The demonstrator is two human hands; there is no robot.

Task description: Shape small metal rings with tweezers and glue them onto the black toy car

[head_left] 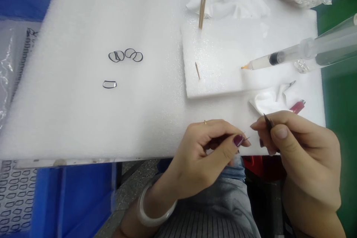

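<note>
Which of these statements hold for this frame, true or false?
1. The right hand pinches dark tweezers. True.
2. Small dark rings lie on the foam sheet. True.
3. The left hand grips the syringe. False: the left hand pinches a thin pin; the syringe is off to the right with no hand on it.
4. Two wooden sticks lie flat on the foam sheet. False: the wooden sticks stand upright, stuck in the foam block.
</note>
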